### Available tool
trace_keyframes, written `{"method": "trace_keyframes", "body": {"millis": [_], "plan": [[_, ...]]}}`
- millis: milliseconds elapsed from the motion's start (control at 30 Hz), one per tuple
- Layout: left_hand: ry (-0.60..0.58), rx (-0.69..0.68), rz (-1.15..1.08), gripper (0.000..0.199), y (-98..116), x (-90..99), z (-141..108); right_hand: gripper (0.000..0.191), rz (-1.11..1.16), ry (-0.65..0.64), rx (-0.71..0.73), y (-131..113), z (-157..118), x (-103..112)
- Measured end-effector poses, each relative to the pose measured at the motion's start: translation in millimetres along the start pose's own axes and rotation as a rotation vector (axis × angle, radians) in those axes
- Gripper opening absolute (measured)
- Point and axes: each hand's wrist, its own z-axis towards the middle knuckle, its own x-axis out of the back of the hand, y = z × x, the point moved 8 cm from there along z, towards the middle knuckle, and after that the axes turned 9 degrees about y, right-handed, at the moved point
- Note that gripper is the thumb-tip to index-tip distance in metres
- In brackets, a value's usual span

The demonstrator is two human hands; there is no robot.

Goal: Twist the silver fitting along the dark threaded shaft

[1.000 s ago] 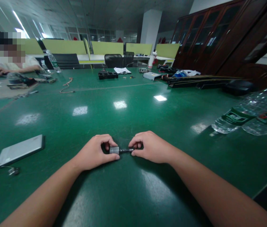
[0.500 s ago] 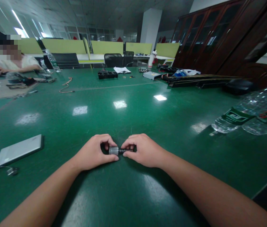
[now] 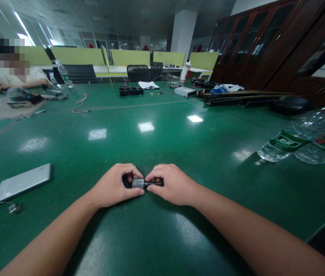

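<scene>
The left grip [image 3: 116,186] is curled snugly round a metal cylinder [image 3: 138,183]; just beside it, the right grip [image 3: 170,184] pinches a dark rod [image 3: 147,184] at the cylinder's end. A slack pinch could tilt the rod.

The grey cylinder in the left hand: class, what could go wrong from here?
The left hand pinches the grey cylinder by its sides, so a loose grip might let it roll on the green table. The right hand holds the dark rod close to the cylinder's end, so a slip could nip that hand.
</scene>
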Motion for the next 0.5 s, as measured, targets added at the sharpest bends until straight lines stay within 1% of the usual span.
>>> {"method": "trace_keyframes", "body": {"millis": [233,500], "plan": [[0.004,-0.032,-0.004,0.018,2.0,0.1,0.8,0.014,-0.032,-0.003,0.011,-1.8,1.5,-1.1],[0.016,-0.019,-0.004,0.018,2.2,2.9,-0.3,0.011,-0.06,-0.015,0.022,-4.0,3.0,-0.2]]}}
